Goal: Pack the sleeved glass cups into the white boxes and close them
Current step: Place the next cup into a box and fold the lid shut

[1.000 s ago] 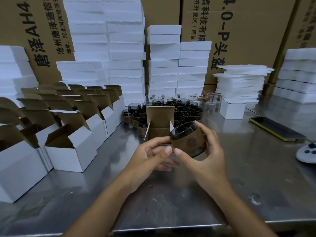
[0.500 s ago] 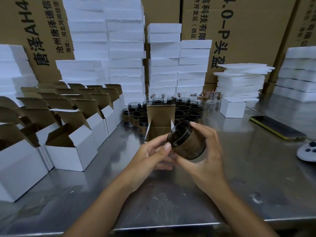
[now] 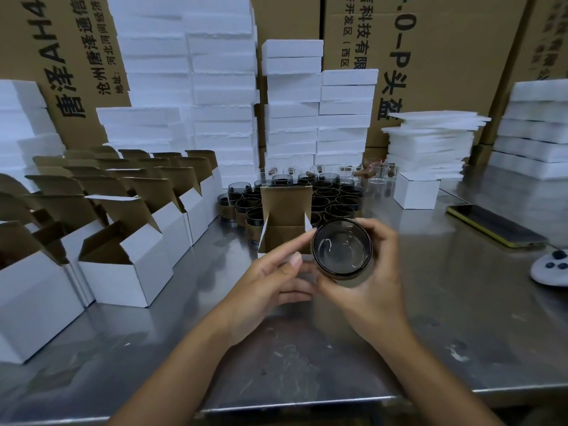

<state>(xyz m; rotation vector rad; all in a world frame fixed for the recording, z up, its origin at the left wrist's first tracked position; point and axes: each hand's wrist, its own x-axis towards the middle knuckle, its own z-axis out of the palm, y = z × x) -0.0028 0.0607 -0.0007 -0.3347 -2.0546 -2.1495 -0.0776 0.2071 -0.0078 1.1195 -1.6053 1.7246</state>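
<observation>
My right hand (image 3: 373,282) grips a dark glass cup with a brown sleeve (image 3: 341,252), tipped so its mouth faces me. My left hand (image 3: 270,279) sits just left of the cup, fingertips touching its rim and the small white box (image 3: 284,224) that stands open behind, its brown flap raised. Whether the left hand holds the box I cannot tell. A cluster of several more sleeved cups (image 3: 335,199) stands behind that box on the steel table (image 3: 445,318).
Rows of open white boxes (image 3: 129,265) line the left side. A closed white box (image 3: 416,192) sits at the back right. A phone (image 3: 495,224) and a white controller (image 3: 551,269) lie at right. White foam stacks (image 3: 292,103) and big cartons stand behind.
The cup has been turned in my right hand from lying sideways to facing its mouth toward me, and shifted slightly down and right. My left hand stays beside it.
</observation>
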